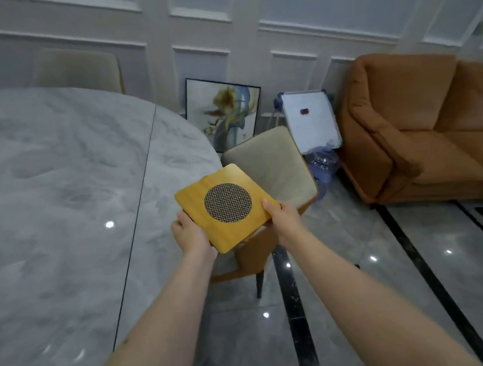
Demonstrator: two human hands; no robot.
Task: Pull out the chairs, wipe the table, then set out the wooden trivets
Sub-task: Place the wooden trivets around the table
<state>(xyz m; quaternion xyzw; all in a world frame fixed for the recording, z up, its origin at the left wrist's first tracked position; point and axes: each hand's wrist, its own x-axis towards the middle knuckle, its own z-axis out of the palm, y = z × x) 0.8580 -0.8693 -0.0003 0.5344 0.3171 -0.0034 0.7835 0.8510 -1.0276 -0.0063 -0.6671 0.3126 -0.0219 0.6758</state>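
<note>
Wooden trivet [227, 207] with a round mesh centre is clasped at its near corners by the left hand [190, 236] and right hand [283, 218], held above the grey marble table [54, 189] edge and a cream-seated chair [274, 167].

Trivet [193, 197]: yellow wood, smooth, satin sheen; round centre inset of woven mesh, metallic-looking. Table [53, 180]: grey marble-pattern top, polished, mirrors ceiling lights. Floor [422, 252]: glossy grey tile with black inlay strips. Chair [271, 161]: cream seat pad, matt, soft-looking; tan shell. Sofa [427, 131]: orange-brown upholstery, matt, suede-like. Wall [290, 11]: white panelling, matt paint.
</note>
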